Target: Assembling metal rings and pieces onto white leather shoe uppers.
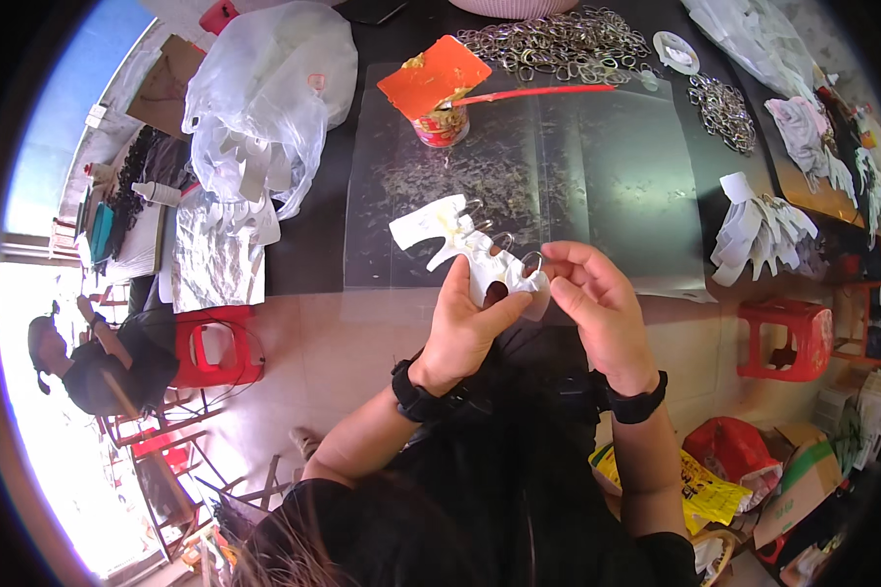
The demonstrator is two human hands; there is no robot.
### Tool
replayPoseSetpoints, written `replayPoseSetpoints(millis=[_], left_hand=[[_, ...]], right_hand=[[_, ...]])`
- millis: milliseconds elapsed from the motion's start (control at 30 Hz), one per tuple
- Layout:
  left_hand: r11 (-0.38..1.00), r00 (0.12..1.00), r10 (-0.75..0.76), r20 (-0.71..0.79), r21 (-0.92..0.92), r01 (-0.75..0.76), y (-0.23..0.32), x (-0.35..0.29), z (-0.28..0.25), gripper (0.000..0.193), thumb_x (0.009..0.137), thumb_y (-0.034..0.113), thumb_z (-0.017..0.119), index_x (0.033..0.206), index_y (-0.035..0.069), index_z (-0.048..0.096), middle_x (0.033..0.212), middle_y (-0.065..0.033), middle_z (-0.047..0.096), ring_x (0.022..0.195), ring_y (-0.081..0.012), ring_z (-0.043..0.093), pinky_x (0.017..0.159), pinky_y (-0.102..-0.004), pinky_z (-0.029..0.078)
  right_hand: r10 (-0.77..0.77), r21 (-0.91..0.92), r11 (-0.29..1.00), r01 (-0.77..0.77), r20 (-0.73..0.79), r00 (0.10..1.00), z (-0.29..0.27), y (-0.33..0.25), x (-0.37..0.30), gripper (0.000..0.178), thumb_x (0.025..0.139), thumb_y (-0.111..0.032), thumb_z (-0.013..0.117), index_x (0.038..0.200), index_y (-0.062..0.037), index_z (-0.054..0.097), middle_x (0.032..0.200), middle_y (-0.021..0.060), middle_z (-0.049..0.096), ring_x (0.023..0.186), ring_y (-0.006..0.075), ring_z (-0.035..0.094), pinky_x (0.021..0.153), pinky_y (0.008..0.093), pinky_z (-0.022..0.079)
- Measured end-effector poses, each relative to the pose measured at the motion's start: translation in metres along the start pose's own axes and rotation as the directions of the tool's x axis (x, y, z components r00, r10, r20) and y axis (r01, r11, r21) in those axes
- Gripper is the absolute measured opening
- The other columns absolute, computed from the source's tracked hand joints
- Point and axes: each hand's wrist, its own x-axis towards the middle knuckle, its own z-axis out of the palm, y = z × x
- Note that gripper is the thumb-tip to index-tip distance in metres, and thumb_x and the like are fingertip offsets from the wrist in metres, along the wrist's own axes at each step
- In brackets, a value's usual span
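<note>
Over the table's near edge, my left hand [460,328] grips a white branching piece of sheet material [431,227] between thumb and fingers. Several metal rings [504,240] sit in loops along its upper side. My right hand [597,308] is closed at the right end of that piece, with thumb and forefinger by the rightmost metal ring [533,261]; its other fingers are curled. What exactly the right fingertips pinch is partly hidden. Beyond the hands, a small red tin [440,127] carries an orange card [434,76] and a red stick [538,93].
A heap of metal rings [568,44] lies at the back, a smaller pile [722,112] to its right. More white pieces [759,235] rest on the right. A plastic bag [269,78] stands at the left. Red stools [785,339] flank me; another person [108,357] sits at the far left.
</note>
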Motion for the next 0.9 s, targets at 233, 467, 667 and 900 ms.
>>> replayPoseSetpoints(millis=[233,467,667,900], left_hand=[[1.0,0.997,0.004,0.077,-0.03,-0.002,0.003,-0.007,-0.003,0.047,0.08,-0.007,0.064,0.119,0.002,0.04,0.11,-0.0051,0.054,0.101,-0.0125,0.053,0.086,-0.0277,0.046],[0.955,0.969,-0.159,0.189,0.277,0.103,0.029,-0.031,-0.039,0.034,0.082,-0.003,0.063,0.114,-0.001,0.051,0.099,-0.0067,0.06,0.095,-0.0152,0.057,0.086,-0.029,0.046],[0.23,0.662,0.468,0.586,0.642,-0.731,0.101,0.027,0.0,0.026,0.081,-0.003,0.062,0.105,0.0,0.055,0.088,-0.0073,0.061,0.077,-0.0135,0.059,0.072,-0.0251,0.048],[0.773,0.935,0.086,0.343,0.57,-0.279,0.119,0.056,0.008,0.023,0.084,0.0,0.062,0.105,0.0,0.053,0.087,-0.0023,0.059,0.078,-0.0062,0.056,0.068,-0.0206,0.047]], right_hand=[[-0.097,-0.088,0.991,0.097,0.009,0.995,0.0,0.006,-0.002,0.034,0.086,0.002,0.058,0.119,0.0007,0.049,0.099,0.0044,0.058,0.091,0.0087,0.055,0.082,0.0232,0.045],[-0.167,-0.312,0.938,0.151,-0.026,0.986,0.001,-0.019,0.009,0.033,0.087,0.004,0.054,0.118,-0.0027,0.051,0.092,0.0021,0.056,0.084,0.0064,0.053,0.075,0.0203,0.044],[-0.113,-0.575,0.799,0.175,0.142,0.983,0.014,-0.057,0.013,0.038,0.085,0.007,0.054,0.121,-0.0032,0.05,0.091,0.0029,0.058,0.082,0.0072,0.055,0.073,0.0202,0.044],[-0.219,-0.302,0.921,0.247,0.124,0.968,0.015,-0.086,0.038,0.045,0.092,-0.015,0.055,0.132,-0.0027,0.038,0.11,0.0116,0.058,0.096,0.0164,0.058,0.085,0.0293,0.046]])
